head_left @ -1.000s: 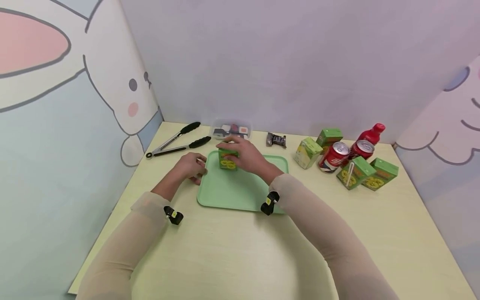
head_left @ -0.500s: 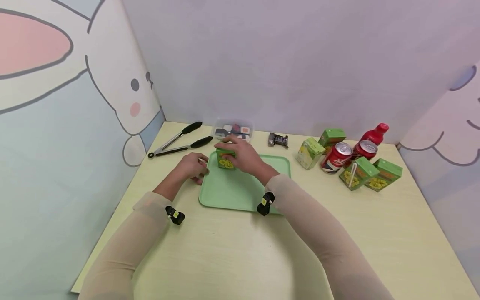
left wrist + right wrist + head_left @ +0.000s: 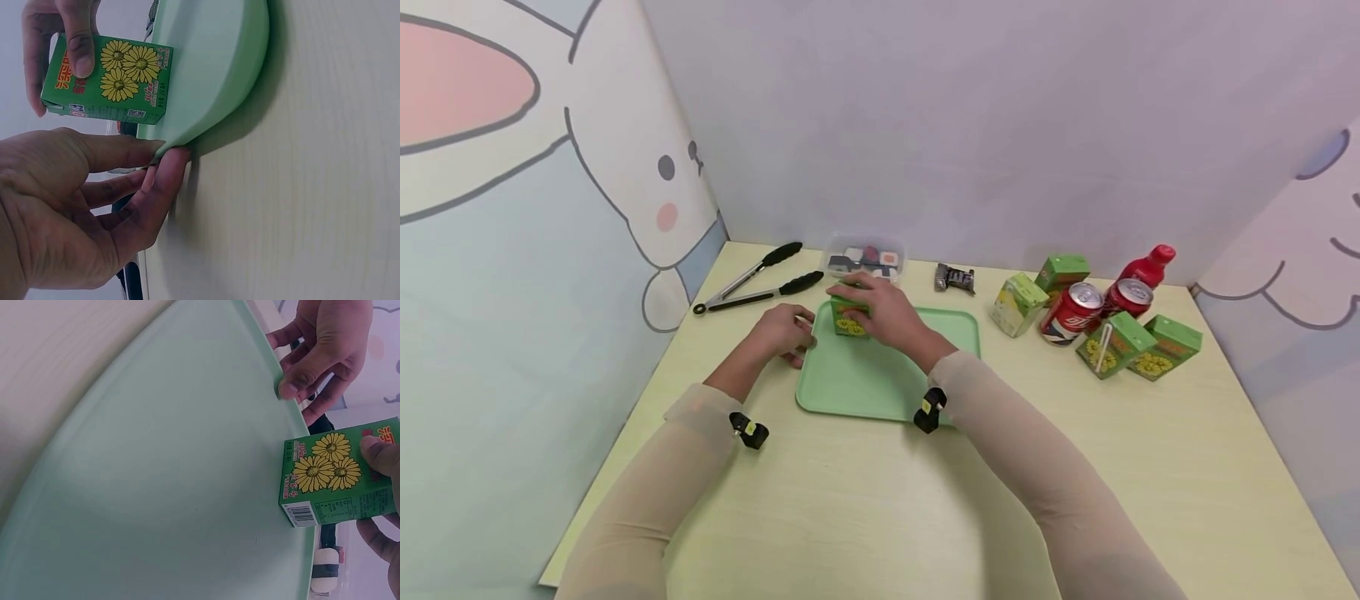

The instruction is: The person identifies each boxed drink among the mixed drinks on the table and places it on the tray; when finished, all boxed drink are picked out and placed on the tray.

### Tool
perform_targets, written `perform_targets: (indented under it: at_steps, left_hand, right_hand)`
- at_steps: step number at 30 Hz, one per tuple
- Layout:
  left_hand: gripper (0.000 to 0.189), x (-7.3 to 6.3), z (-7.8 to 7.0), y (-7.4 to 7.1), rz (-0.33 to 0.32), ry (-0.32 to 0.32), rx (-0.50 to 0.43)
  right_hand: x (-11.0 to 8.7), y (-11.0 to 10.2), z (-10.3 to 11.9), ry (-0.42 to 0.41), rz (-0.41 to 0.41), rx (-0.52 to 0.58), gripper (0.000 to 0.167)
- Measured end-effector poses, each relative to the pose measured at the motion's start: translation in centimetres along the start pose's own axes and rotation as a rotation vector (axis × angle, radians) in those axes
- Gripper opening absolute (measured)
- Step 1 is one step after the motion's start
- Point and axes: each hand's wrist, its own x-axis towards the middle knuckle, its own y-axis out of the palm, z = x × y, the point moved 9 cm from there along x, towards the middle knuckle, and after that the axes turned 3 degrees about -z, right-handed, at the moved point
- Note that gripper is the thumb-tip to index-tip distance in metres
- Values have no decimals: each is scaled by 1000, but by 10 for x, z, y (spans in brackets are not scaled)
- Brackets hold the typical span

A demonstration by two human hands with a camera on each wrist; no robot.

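In the head view my right hand (image 3: pixel 889 312) grips a green drink carton (image 3: pixel 851 327) with yellow flowers, the thumb on its printed front. The carton stands upright at the far left corner of the pale green tray (image 3: pixel 865 387). My left hand (image 3: pixel 781 332) is at the tray's left edge. Seen from the left wrist, that hand (image 3: pixel 94 200) pinches the rim between thumb and fingers, right beside the carton (image 3: pixel 125 78). The right wrist view has the carton (image 3: pixel 331 469) close to the rim, with only part of the right hand (image 3: pixel 387 469) showing.
Black-tipped tongs (image 3: pixel 760 279) lie left of a clear box (image 3: pixel 865 258) with sushi-like pieces. A dark wrapped snack (image 3: pixel 955 278) lies behind the tray. To the right stand several cartons (image 3: pixel 1018 305), red cans (image 3: pixel 1070 317) and a red bottle (image 3: pixel 1148 267).
My right hand and the carton have shifted slightly left toward the tray's left rim, mostly in the first half second. The left hand stays at the tray's edge.
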Motion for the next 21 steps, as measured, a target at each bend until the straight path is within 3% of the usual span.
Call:
perform_targets:
  at_steps: [11, 17, 21]
  left_hand:
    - [61, 0, -4, 0, 17, 5, 6]
    - [60, 0, -3, 1, 15, -3, -2]
    - [60, -2, -3, 0, 9, 1, 6]
  right_hand:
    - [1, -5, 2, -2, 23, 34, 51]
    - [-4, -11, 2, 64, 108, 56, 62]
    - [-10, -22, -6, 116, 118, 52, 68]
